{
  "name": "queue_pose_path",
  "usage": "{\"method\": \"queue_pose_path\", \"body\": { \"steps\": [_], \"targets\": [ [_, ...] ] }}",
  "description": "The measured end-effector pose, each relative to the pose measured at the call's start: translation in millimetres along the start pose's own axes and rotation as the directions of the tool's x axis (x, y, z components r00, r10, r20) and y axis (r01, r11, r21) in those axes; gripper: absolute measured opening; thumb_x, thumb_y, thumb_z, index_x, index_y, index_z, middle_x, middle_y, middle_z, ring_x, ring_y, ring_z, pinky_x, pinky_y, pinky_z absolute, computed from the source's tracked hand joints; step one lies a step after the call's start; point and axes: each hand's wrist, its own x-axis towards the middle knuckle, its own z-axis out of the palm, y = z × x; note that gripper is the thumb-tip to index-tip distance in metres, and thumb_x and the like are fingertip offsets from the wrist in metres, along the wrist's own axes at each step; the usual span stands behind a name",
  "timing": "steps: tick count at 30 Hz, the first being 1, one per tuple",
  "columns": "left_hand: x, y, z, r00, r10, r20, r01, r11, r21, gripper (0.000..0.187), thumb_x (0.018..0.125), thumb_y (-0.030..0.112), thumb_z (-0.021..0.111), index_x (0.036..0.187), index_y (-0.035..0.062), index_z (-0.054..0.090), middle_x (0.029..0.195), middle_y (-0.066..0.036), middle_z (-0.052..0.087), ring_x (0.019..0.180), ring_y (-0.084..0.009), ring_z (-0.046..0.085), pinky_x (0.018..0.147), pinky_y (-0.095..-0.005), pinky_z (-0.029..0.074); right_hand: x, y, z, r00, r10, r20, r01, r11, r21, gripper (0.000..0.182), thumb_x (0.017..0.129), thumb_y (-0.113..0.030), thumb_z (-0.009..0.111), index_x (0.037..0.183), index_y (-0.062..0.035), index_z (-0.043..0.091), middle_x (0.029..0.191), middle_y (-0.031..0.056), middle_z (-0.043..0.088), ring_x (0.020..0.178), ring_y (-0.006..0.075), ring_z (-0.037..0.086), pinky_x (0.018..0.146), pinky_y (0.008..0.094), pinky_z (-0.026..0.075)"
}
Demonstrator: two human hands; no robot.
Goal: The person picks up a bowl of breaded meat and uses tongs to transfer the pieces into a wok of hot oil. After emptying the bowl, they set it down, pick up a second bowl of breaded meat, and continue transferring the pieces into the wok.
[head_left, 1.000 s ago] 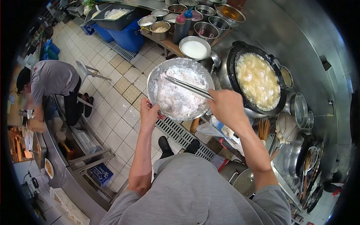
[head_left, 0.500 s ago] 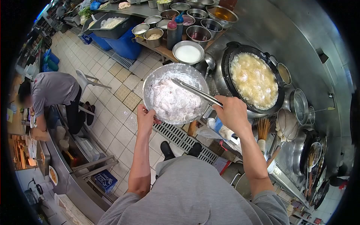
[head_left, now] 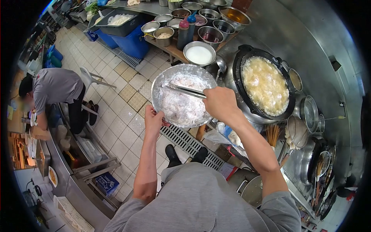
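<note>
My left hand [head_left: 154, 120] grips the near left rim of a round metal bowl [head_left: 155, 91], holding it up over the floor. Inside lie pieces of food coated in white flour [head_left: 183, 104]; their kind cannot be made out. In my right hand [head_left: 222, 102] are metal tongs [head_left: 185, 90], closed around by my fingers. Their tips reach into the floury food at the bowl's left side. Right of the bowl, a large black-rimmed wok [head_left: 239, 85] holds bubbling oil [head_left: 266, 86] with pale pieces frying in it.
Behind the bowl stand a bowl of white liquid [head_left: 199, 53], sauce bottles [head_left: 183, 34] and several metal containers. A ladle [head_left: 220, 63] rests beside the wok. Strainers [head_left: 296, 131] and a bamboo brush [head_left: 273, 135] sit at right. Another person [head_left: 58, 89] bends over the left counter.
My right hand and the tongs have moved left and up, deeper across the bowl. The bowl has shifted slightly to the right in view.
</note>
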Motion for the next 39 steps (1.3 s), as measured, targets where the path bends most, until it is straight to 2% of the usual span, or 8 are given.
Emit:
{"method": "queue_pose_path", "body": {
  "steps": [5, 9, 13, 18, 22, 25, 34, 39],
  "targets": [
    [0, -4, -2, 1.000, 0.005, -0.028, -0.006, 0.999, -0.038, 0.032, 0.081, -0.001, 0.055, 0.109, 0.0004, 0.040, 0.085, -0.013, 0.059, 0.058, -0.0186, 0.063, 0.043, -0.0312, 0.056, -49, 19, -28, 0.984, 0.102, -0.146, -0.081, 0.987, 0.139, 0.030, 0.083, -0.024, 0.070, 0.109, -0.0077, 0.073, 0.081, 0.0215, 0.069, 0.078, 0.0372, 0.068, 0.071, 0.0466, 0.052],
    [6, -13, -4, 0.999, 0.051, -0.003, -0.051, 0.999, -0.012, 0.034, 0.082, 0.003, 0.057, 0.111, 0.0010, 0.042, 0.087, -0.012, 0.058, 0.061, -0.0182, 0.062, 0.044, -0.0322, 0.056, -98, 61, -28, 0.926, 0.325, -0.191, -0.248, 0.907, 0.340, 0.034, 0.081, -0.023, 0.075, 0.109, -0.0042, 0.073, 0.083, 0.0238, 0.070, 0.068, 0.0311, 0.068, 0.066, 0.0398, 0.052],
    [9, -16, -8, 1.000, 0.021, 0.013, -0.020, 1.000, -0.008, 0.033, 0.081, 0.002, 0.057, 0.110, 0.0018, 0.042, 0.088, -0.013, 0.058, 0.061, -0.0195, 0.062, 0.044, -0.0333, 0.056, -149, 110, -42, 0.806, 0.526, -0.273, -0.325, 0.778, 0.538, 0.035, 0.081, -0.027, 0.074, 0.108, -0.0044, 0.073, 0.076, 0.0213, 0.069, 0.073, 0.0349, 0.069, 0.070, 0.0406, 0.053],
    [5, -8, -5, 1.000, -0.021, -0.013, 0.021, 1.000, 0.016, 0.031, 0.080, 0.001, 0.056, 0.106, 0.0033, 0.040, 0.088, -0.013, 0.057, 0.056, -0.0209, 0.061, 0.043, -0.0337, 0.054, -190, 168, -85, 0.573, 0.742, -0.348, -0.615, 0.670, 0.415, 0.033, 0.083, -0.027, 0.073, 0.109, -0.0081, 0.074, 0.075, 0.0172, 0.070, 0.071, 0.0330, 0.068, 0.070, 0.0410, 0.052],
    [5, -8, -4, 1.000, -0.020, -0.025, 0.021, 0.999, 0.030, 0.033, 0.080, 0.001, 0.056, 0.107, 0.0041, 0.039, 0.087, -0.013, 0.058, 0.055, -0.0202, 0.060, 0.043, -0.0329, 0.054, -189, 254, -73, 0.505, 0.717, -0.480, -0.731, 0.652, 0.203, 0.032, 0.082, -0.028, 0.069, 0.108, -0.0092, 0.075, 0.093, 0.0201, 0.072, 0.090, 0.0348, 0.070, 0.080, 0.0441, 0.054],
    [3, -6, -2, 0.998, -0.025, -0.051, 0.027, 0.999, 0.041, 0.033, 0.080, 0.002, 0.056, 0.108, 0.0041, 0.039, 0.088, -0.014, 0.059, 0.055, -0.0197, 0.060, 0.043, -0.0328, 0.053, -170, 311, -62, 0.465, 0.810, -0.357, -0.822, 0.545, 0.166, 0.033, 0.082, -0.030, 0.067, 0.106, -0.0095, 0.075, 0.100, 0.0205, 0.071, 0.095, 0.0364, 0.069, 0.083, 0.0463, 0.054],
    [4, -14, -5, 0.995, 0.042, -0.094, -0.037, 0.998, 0.050, 0.030, 0.080, 0.008, 0.058, 0.108, 0.0077, 0.046, 0.086, -0.009, 0.058, 0.058, -0.0182, 0.059, 0.045, -0.0314, 0.051, -213, 405, -25, 0.268, 0.876, -0.402, -0.825, 0.424, 0.374, 0.032, 0.088, -0.034, 0.062, 0.100, -0.0059, 0.072, 0.097, 0.0238, 0.070, 0.095, 0.0412, 0.067, 0.082, 0.0493, 0.053],
    [9, -6, -1, 0.994, -0.040, -0.100, 0.051, 0.993, 0.107, 0.022, 0.079, 0.007, 0.054, 0.101, 0.0061, 0.054, 0.070, -0.004, 0.055, 0.050, -0.0155, 0.054, 0.040, -0.0295, 0.047, -291, 517, -10, 0.005, 0.961, -0.277, -0.933, 0.104, 0.345, 0.035, 0.088, -0.029, 0.061, 0.105, -0.0010, 0.071, 0.111, 0.0222, 0.069, 0.106, 0.0399, 0.066, 0.090, 0.0480, 0.053]
  ]
}}
